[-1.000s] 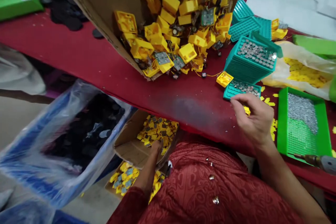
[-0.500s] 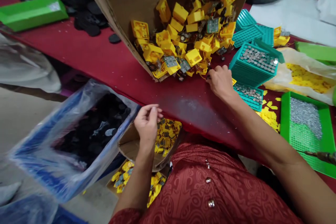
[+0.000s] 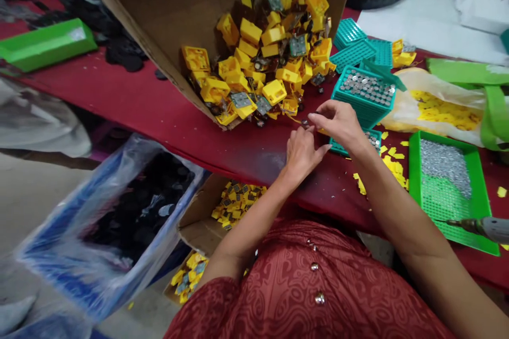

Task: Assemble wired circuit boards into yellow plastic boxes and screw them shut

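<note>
My two hands meet over the red table in front of the tipped box. My right hand (image 3: 341, 121) is closed in a pinch, its fingertips at a small dark part (image 3: 305, 123); what it holds is mostly hidden, with a bit of yellow showing under the palm. My left hand (image 3: 301, 152) is beside it, fingers bent forward to the same spot and thumb stretched apart. Just beyond them, yellow plastic housings (image 3: 274, 91) with wires and green circuit boards (image 3: 240, 99) spill from the cardboard box (image 3: 159, 37).
A stack of teal trays (image 3: 360, 108) with silver discs stands right of my hands. Further right are loose yellow pieces (image 3: 393, 169), a green tray (image 3: 415, 169) of small metal parts and a power screwdriver (image 3: 491, 228). Lower left, a plastic-lined blue crate (image 3: 59, 254) holds black parts.
My left hand has moved from above the lower box up and right to join my right hand. The view has shifted slightly; my right hand stays near the trays.
</note>
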A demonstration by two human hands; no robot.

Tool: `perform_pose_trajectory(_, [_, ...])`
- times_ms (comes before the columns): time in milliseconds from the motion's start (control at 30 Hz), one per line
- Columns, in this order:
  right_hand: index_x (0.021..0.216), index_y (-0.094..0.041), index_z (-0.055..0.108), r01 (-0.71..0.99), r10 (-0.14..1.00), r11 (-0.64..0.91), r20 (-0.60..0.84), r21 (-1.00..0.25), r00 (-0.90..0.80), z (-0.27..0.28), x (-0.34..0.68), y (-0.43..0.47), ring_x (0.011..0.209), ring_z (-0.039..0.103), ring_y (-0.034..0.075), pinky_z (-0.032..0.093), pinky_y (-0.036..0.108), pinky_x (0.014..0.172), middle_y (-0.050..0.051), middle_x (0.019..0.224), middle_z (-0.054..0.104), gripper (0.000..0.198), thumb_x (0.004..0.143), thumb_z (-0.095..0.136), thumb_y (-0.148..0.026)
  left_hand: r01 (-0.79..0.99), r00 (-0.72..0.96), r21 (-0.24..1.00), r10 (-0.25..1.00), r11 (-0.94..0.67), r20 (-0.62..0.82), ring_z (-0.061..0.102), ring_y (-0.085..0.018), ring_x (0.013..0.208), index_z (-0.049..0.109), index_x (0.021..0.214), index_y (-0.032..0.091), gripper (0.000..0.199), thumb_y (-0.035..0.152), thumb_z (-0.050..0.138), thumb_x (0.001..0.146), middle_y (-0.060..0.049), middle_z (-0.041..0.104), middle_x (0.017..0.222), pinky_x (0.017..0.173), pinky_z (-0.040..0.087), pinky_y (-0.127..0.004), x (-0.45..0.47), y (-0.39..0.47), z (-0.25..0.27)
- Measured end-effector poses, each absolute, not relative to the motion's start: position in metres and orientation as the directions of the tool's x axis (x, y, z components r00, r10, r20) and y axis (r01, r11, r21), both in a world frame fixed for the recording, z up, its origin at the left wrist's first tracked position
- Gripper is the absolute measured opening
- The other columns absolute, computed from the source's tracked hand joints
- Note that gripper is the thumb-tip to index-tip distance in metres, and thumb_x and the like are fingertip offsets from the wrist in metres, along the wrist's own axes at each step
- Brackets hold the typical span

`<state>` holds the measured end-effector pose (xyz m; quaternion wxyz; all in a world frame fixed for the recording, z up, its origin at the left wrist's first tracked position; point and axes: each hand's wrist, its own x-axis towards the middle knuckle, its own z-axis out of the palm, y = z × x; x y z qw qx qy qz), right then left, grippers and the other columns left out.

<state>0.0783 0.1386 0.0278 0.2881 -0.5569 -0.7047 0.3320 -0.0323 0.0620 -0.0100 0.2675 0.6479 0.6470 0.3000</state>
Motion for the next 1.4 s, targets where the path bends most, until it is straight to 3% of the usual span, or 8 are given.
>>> perform_pose_trajectory(233, [0.091, -0.017, 0.069, 0.387, 0.991, 0.065, 0.014, -0.92, -0.134, 0.025, 0.092, 0.147, 0.075, 0.069, 0.016, 0.058, 0.035, 0.081, 0.003, 0.084, 0.072, 0.007, 0.086, 0.071, -0.021, 0.731, -0.087, 0.683, 0.991, -0.007, 0.104, 0.062, -0.039, 0.139, 0.06, 0.142, 0.014, 0.054, 0.031, 0.081, 0.095, -0.022, 0.07, 0.144, 0.119, 0.048, -0.055, -0.015, 0.093, -0.032])
perform_pose_trajectory(433, [0.09, -0.018, 0.067, 0.263, 0.989, 0.114, 0.083, -0.958, -0.126, 0.028, 0.102, 0.145, 0.074, 0.065, 0.012, 0.06, 0.033, 0.078, 0.0, 0.082, 0.068, 0.007, 0.084, 0.07, -0.015, 0.652, -0.068, 0.749, 0.976, -0.113, 0.207, 0.074, -0.028, 0.119, 0.068, 0.12, 0.016, 0.028, 0.018, 0.076, 0.093, -0.015, 0.079, 0.126, 0.109, 0.057, -0.043, -0.031, 0.104, -0.034])
perform_pose_trajectory(533, [0.093, -0.018, 0.067, 0.192, 0.984, 0.122, 0.093, -0.974, -0.154, 0.029, 0.103, 0.138, 0.072, 0.066, 0.012, 0.062, 0.034, 0.078, -0.001, 0.081, 0.067, 0.008, 0.086, 0.07, -0.015, 0.611, -0.074, 0.784, 0.978, -0.109, 0.194, 0.077, -0.023, 0.111, 0.065, 0.129, 0.015, 0.036, 0.016, 0.072, 0.094, -0.015, 0.077, 0.134, 0.102, 0.06, -0.037, -0.044, 0.097, -0.03])
perform_pose_trajectory(733, [0.088, -0.018, 0.063, 0.07, 0.987, 0.055, 0.044, -0.996, -0.156, 0.031, 0.094, 0.126, 0.066, 0.064, 0.009, 0.063, 0.029, 0.072, -0.002, 0.077, 0.066, 0.012, 0.083, 0.071, -0.012, 0.764, -0.143, 0.644, 0.982, 0.03, 0.124, 0.07, -0.04, 0.131, 0.056, 0.149, 0.01, 0.08, 0.039, 0.091, 0.084, -0.023, 0.073, 0.144, 0.113, 0.056, -0.053, -0.038, 0.08, -0.027])
perform_pose_trajectory(867, [0.087, -0.018, 0.063, 0.055, 0.986, 0.076, 0.067, -0.996, -0.152, 0.032, 0.095, 0.127, 0.065, 0.064, 0.008, 0.062, 0.027, 0.07, -0.003, 0.076, 0.067, 0.013, 0.081, 0.071, -0.01, 0.805, -0.126, 0.592, 0.987, 0.04, 0.104, 0.069, -0.042, 0.133, 0.056, 0.15, 0.014, 0.069, 0.04, 0.083, 0.092, -0.02, 0.073, 0.147, 0.113, 0.055, -0.055, -0.029, 0.083, -0.028])
perform_pose_trajectory(1100, [0.09, -0.019, 0.062, 0.04, 0.994, 0.047, 0.042, -0.998, -0.097, 0.038, 0.102, 0.128, 0.065, 0.067, 0.009, 0.061, 0.024, 0.064, -0.003, 0.075, 0.067, 0.011, 0.084, 0.07, -0.014, 0.732, -0.058, 0.68, 0.99, -0.044, 0.126, 0.069, -0.036, 0.141, 0.05, 0.155, 0.006, 0.071, 0.015, 0.071, 0.088, -0.026, 0.068, 0.154, 0.12, 0.053, -0.048, -0.043, 0.081, -0.013])
perform_pose_trajectory(1267, [0.103, -0.017, 0.068, 0.066, 0.986, -0.007, -0.018, -0.998, -0.167, 0.037, 0.108, 0.119, 0.072, 0.072, 0.01, 0.064, 0.024, 0.069, 0.001, 0.085, 0.073, 0.015, 0.087, 0.068, -0.017, 0.612, -0.086, 0.783, 0.994, 0.109, -0.071, 0.076, -0.038, 0.126, 0.058, 0.151, 0.008, 0.076, 0.021, 0.078, 0.079, -0.024, 0.078, 0.137, 0.114, 0.058, -0.056, -0.079, 0.065, 0.011])
perform_pose_trajectory(1400, [0.107, -0.015, 0.069, 0.007, 0.96, -0.157, -0.154, -0.988, -0.235, 0.023, 0.11, 0.1, 0.076, 0.074, 0.01, 0.067, 0.025, 0.074, 0.004, 0.094, 0.077, 0.019, 0.088, 0.068, -0.018, 0.316, -0.049, 0.909, 0.962, 0.271, -0.27, 0.081, -0.031, 0.11, 0.07, 0.133, 0.008, 0.069, 0.024, 0.086, 0.068, -0.02, 0.082, 0.123, 0.103, 0.064, -0.049, -0.113, 0.051, 0.024])
